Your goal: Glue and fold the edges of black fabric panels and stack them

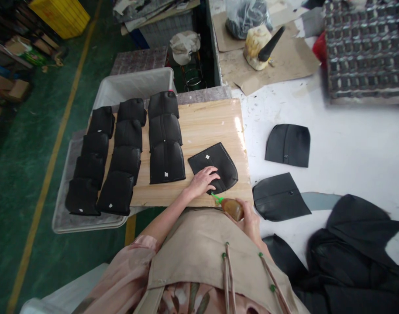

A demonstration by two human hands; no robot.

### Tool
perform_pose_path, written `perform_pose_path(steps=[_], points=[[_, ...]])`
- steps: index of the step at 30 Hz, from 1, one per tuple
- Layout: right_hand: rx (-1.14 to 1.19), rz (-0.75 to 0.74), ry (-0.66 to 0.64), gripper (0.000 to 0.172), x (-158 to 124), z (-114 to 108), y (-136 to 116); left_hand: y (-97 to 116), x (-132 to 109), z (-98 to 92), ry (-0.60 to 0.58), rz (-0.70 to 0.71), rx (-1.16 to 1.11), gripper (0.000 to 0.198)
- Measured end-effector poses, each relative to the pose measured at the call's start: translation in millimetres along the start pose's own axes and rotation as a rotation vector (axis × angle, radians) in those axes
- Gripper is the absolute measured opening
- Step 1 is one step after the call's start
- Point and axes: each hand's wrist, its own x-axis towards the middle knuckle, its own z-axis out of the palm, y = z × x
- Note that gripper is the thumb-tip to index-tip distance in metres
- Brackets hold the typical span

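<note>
If your right hand, fingers wrapped round the amber squeeze bottle, presses too hard, an overflow could smear the black leather-look panel on the wooden board and your left hand, its fingers spread there.

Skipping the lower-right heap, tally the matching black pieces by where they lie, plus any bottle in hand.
Black pieces in columns: 11
Black piece under left hand: 1
Single black pieces on white table: 2
Bottle in right hand: 1
Total: 15
</note>
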Motion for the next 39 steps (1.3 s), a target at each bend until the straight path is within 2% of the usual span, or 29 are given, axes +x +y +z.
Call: perform_pose_path(steps=[7,16,23,27,35,39], points=[[-0.006,0.013,-0.026,0.049,-0.9,0.6,1.5,-0.9,-0.3,1.2,0.003,-0.001,-0.02,0.044],[-0.066,0.004,0.071,0.051,2.8,-13.9,-4.7,-2.2,0.2,1.1,-0.005,0.0,-0.013,0.044],[-0.015,-0.009,-0.016,0.049,-0.1,-1.6,-4.1,-2.3,0.6,1.0,-0.012,-0.007,0.001,0.045],[-0.008,-0.013,-0.009,0.048,-0.1,1.7,-2.7,-1.6,0.4,0.6,-0.012,-0.012,0.006,0.046],[-0.063,0.088,0.05,0.05,-0.9,-14.0,-10.3,0.2,0.3,-1.2,-0.017,-0.025,-0.023,0.044],[-0.103,0.077,0.087,0.049,-2.9,-21.4,-9.5,-0.2,-0.2,-0.2,-0.011,-0.025,-0.034,0.045]])
